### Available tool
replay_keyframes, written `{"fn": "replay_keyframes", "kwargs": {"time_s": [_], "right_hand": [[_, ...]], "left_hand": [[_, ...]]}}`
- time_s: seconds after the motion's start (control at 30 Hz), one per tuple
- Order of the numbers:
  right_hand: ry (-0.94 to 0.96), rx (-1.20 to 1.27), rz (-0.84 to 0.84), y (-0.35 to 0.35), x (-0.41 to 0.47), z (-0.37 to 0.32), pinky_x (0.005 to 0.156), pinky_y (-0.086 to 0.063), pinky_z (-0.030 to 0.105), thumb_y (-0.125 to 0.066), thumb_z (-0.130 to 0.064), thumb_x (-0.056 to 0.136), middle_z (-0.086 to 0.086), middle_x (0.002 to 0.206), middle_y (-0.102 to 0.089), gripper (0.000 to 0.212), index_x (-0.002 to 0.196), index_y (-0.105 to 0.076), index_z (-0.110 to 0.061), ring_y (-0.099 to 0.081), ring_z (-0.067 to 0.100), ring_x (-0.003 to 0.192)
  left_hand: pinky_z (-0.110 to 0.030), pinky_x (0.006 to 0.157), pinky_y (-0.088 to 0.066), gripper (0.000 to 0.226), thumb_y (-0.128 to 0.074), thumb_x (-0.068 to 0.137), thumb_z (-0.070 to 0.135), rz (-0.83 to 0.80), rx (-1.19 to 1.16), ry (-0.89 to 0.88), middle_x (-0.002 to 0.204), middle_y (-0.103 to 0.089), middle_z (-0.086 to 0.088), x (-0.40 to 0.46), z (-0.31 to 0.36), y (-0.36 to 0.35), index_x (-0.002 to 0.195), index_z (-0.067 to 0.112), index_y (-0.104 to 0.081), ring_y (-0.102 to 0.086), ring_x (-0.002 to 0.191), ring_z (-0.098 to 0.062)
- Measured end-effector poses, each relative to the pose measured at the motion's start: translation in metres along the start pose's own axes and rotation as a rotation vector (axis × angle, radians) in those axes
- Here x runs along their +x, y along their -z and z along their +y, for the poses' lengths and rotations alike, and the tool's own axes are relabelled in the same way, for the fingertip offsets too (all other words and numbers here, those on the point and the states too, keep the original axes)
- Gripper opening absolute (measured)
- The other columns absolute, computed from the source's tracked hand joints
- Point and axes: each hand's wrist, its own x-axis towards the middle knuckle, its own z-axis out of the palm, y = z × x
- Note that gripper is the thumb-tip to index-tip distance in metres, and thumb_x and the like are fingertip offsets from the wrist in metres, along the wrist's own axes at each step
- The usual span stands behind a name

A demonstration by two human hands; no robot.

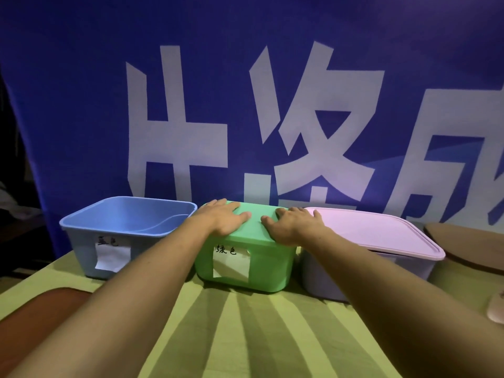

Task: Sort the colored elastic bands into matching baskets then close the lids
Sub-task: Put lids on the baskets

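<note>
Three plastic baskets stand in a row on a striped green cloth. The blue basket [90, 241] at the left has no lid on it and its inside looks bare from here. The green basket [261, 271] in the middle carries a green lid [256, 227]. My left hand [226, 218] and my right hand [291, 226] lie flat on that lid, fingers spread, side by side. The pink basket [321, 279] at the right has its pink lid [376, 233] on. No elastic bands are in sight.
White paper labels [111, 256] hang on the fronts of the blue and green baskets. A blue banner [245, 105] with large white characters hangs right behind the row. A brown curved board [469, 241] lies at the far right, a reddish-brown surface [41, 309] at the near left.
</note>
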Motion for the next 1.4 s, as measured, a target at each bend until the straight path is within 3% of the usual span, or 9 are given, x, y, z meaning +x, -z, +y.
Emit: {"fn": "replay_keyframes", "kwargs": {"time_s": [0.23,0.3,0.43,0.53,0.73,1.07,1.23,1.33,1.4], "right_hand": [[0.069,0.274,0.163,0.02,-0.025,0.046,0.11,-0.044,0.044,-0.03,-0.046,0.11,0.014,0.147,-0.056,0.051,0.151,-0.046,-0.02,-0.053,0.034,0.132],[0.07,0.275,0.176,0.028,-0.042,0.073,0.106,-0.044,0.041,-0.039,-0.037,0.11,0.014,0.149,-0.054,0.048,0.154,-0.041,-0.016,-0.054,0.033,0.13],[0.105,0.29,0.113,0.031,-0.078,0.122,0.107,-0.042,0.039,-0.035,-0.059,0.104,0.003,0.153,-0.052,0.058,0.151,-0.046,-0.027,-0.053,0.025,0.133],[0.136,0.072,0.0,0.028,-0.091,0.145,0.12,-0.03,0.043,-0.036,-0.072,0.097,-0.002,0.167,-0.031,0.072,0.16,-0.028,-0.038,-0.036,0.025,0.149],[0.187,-0.139,-0.077,0.01,-0.093,0.166,0.126,-0.013,0.049,-0.028,-0.071,0.099,-0.006,0.173,0.001,0.07,0.159,0.001,-0.052,-0.005,0.027,0.159],[0.215,-0.218,0.017,-0.001,-0.095,0.169,0.125,-0.016,0.054,-0.018,-0.063,0.104,-0.003,0.173,-0.003,0.061,0.16,0.002,-0.049,-0.009,0.029,0.159],[0.196,-0.207,0.029,-0.003,-0.091,0.169,0.125,-0.017,0.056,-0.02,-0.065,0.104,-0.004,0.173,-0.004,0.062,0.16,0.0,-0.049,-0.01,0.029,0.159],[0.201,-0.188,0.097,-0.006,-0.094,0.169,0.121,-0.028,0.052,-0.025,-0.065,0.104,-0.001,0.169,-0.018,0.061,0.16,-0.01,-0.047,-0.023,0.029,0.153],[0.208,-0.207,0.171,-0.008,-0.095,0.17,0.113,-0.038,0.045,-0.03,-0.064,0.103,0.001,0.157,-0.031,0.059,0.158,-0.02,-0.044,-0.034,0.026,0.141]], "left_hand": [[-0.048,0.109,-0.043,0.062,-0.04,0.101,0.064,0.333,-0.061,-0.089,0.154,-0.048,-0.002,-0.017,0.007,0.0,0.15,0.025,-0.047,-0.047,0.137,-0.025],[-0.046,0.107,-0.043,0.059,-0.043,0.101,0.062,0.388,-0.074,-0.203,0.153,-0.047,0.002,-0.03,0.025,-0.001,0.149,0.028,-0.047,-0.046,0.137,-0.021],[-0.042,0.118,-0.036,0.066,-0.054,0.098,0.057,0.272,-0.068,-0.534,0.162,-0.035,0.007,-0.056,0.079,-0.013,0.157,0.035,-0.033,-0.035,0.148,-0.017],[-0.039,0.126,-0.018,0.08,-0.055,0.098,0.056,0.206,0.094,-0.657,0.172,-0.012,0.01,-0.058,0.112,-0.027,0.163,0.037,-0.013,-0.011,0.157,-0.011],[-0.041,0.126,-0.026,0.063,-0.045,0.106,0.048,0.135,0.196,-0.657,0.17,-0.018,0.012,-0.053,0.123,-0.036,0.163,0.037,-0.018,-0.021,0.156,-0.014],[-0.043,0.121,-0.036,0.056,-0.043,0.107,0.048,0.18,0.199,-0.649,0.166,-0.026,0.017,-0.052,0.12,-0.04,0.16,0.043,-0.025,-0.032,0.151,-0.013],[-0.036,0.127,-0.019,0.06,-0.036,0.108,0.05,0.195,0.265,-0.631,0.17,-0.017,0.011,-0.059,0.126,-0.043,0.163,0.037,-0.015,-0.02,0.156,-0.013],[-0.037,0.127,-0.011,0.061,-0.032,0.108,0.051,0.19,0.298,-0.6,0.172,-0.013,0.006,-0.061,0.126,-0.044,0.163,0.036,-0.01,-0.014,0.158,-0.015],[-0.039,0.125,-0.021,0.061,-0.034,0.108,0.053,0.224,0.305,-0.572,0.168,-0.023,0.003,-0.062,0.127,-0.044,0.163,0.035,-0.015,-0.026,0.153,-0.02]]}}
